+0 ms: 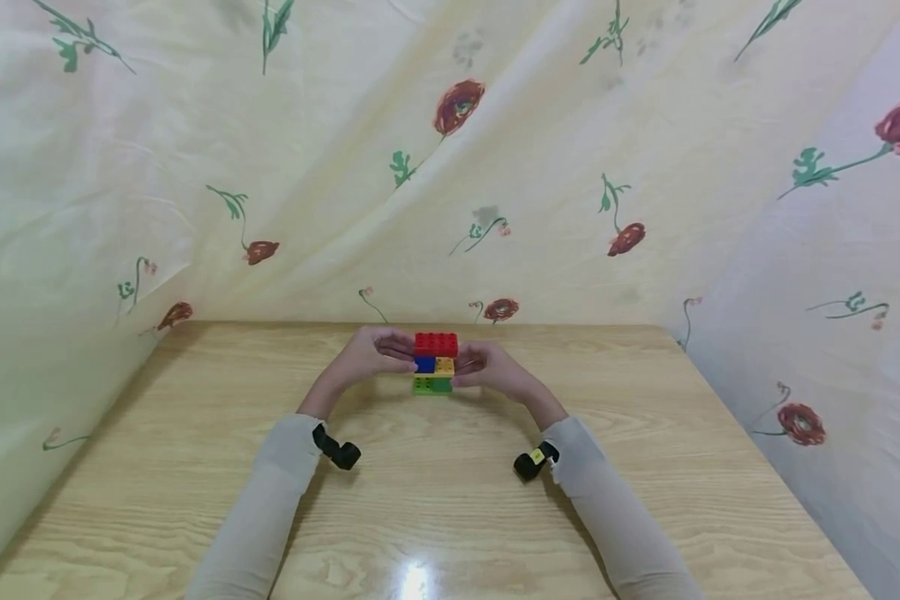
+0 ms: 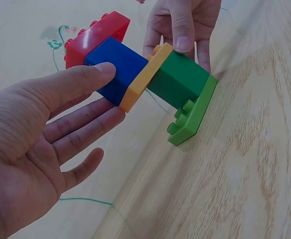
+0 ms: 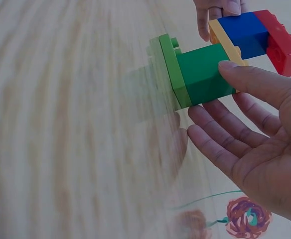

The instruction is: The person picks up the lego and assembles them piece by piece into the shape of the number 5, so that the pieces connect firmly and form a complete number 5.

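Observation:
A stack of toy building bricks stands between the two hands on the table. Lowest is a thin light green plate point(image 2: 199, 112), with a dark green brick point(image 2: 180, 82) on one side of it. Above lies a thin orange plate point(image 2: 146, 75) bearing a blue brick point(image 2: 128, 59), and a red brick point(image 1: 436, 344) tops the stack. My left hand point(image 1: 367, 354) pinches the blue brick, thumb on its near face and fingers behind. From the other side my right hand point(image 1: 498, 369) holds the dark green brick, its thumb near the orange plate.
The wooden table point(image 1: 427, 475) reaches back to a flowered cloth point(image 1: 330, 167) hanging behind and at both sides. Black wrist cameras point(image 1: 337, 450) sit at the cuffs of both pale sleeves point(image 1: 258, 508).

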The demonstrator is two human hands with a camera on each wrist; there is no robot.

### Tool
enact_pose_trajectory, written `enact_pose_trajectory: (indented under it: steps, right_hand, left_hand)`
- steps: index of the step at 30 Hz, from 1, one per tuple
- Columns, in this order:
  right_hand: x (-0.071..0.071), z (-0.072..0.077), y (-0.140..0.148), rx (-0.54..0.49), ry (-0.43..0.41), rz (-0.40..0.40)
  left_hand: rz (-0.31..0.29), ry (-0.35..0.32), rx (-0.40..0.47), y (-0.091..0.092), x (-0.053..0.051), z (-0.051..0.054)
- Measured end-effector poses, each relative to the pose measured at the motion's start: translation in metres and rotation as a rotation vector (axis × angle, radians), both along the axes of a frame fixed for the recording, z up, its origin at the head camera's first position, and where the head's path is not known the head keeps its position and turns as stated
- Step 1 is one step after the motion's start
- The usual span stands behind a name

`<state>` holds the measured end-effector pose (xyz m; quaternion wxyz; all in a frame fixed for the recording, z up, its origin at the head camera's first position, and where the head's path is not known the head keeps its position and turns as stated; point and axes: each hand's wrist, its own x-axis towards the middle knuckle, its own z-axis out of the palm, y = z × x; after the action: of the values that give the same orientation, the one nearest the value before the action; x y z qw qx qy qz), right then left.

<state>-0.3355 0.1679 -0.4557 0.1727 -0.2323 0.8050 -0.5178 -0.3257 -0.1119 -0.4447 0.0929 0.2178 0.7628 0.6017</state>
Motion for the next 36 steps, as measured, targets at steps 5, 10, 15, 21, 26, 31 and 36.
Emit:
enact_pose_trajectory:
  steps: [5, 10, 15, 21, 26, 31, 36]
  right_hand:
    - [0.000, 0.000, 0.000, 0.001, -0.004, -0.001]
    - [-0.001, 0.001, 0.001, 0.007, 0.003, -0.005]
    - [0.000, 0.001, 0.002, 0.014, 0.002, -0.007]
    - [0.002, 0.003, 0.003, 0.025, 0.002, -0.022]
    - [0.002, 0.005, 0.004, 0.032, -0.011, -0.044]
    - [0.003, 0.010, 0.004, 0.037, -0.007, -0.052]
    - [0.002, 0.011, 0.003, 0.028, -0.001, -0.054]
  left_hand:
    - [0.006, 0.016, -0.014, 0.000, -0.001, 0.000]
    - [0.017, 0.030, -0.024, 0.000, -0.001, 0.000]
    - [0.043, 0.033, -0.037, 0.002, -0.002, -0.002]
    - [0.064, 0.036, -0.039, 0.004, -0.001, -0.003]
    - [0.076, 0.036, -0.020, 0.003, -0.002, -0.004]
    - [0.085, 0.040, -0.008, 0.003, -0.001, -0.002]
    - [0.095, 0.041, -0.006, 0.003, 0.000, 0.000]
